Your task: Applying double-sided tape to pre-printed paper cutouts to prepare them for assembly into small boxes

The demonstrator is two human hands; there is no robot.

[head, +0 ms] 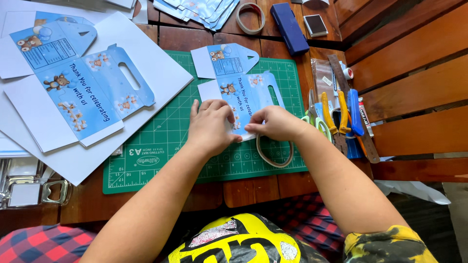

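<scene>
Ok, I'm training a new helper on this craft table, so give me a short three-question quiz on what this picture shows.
1. True or false: both hands press on the blue cut-out lying on the green mat.
2. Which lies just below the right hand? A) tape ring B) scissors C) dark blue case
3. Which side of the mat holds the pliers?

Key: 1 true; the left hand is there too. 2 A, the tape ring. 3 The right side.

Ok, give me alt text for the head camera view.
Both hands, left hand and right hand, press a blue printed box cutout onto a green cutting mat on a wooden table; pliers lie right.
</scene>
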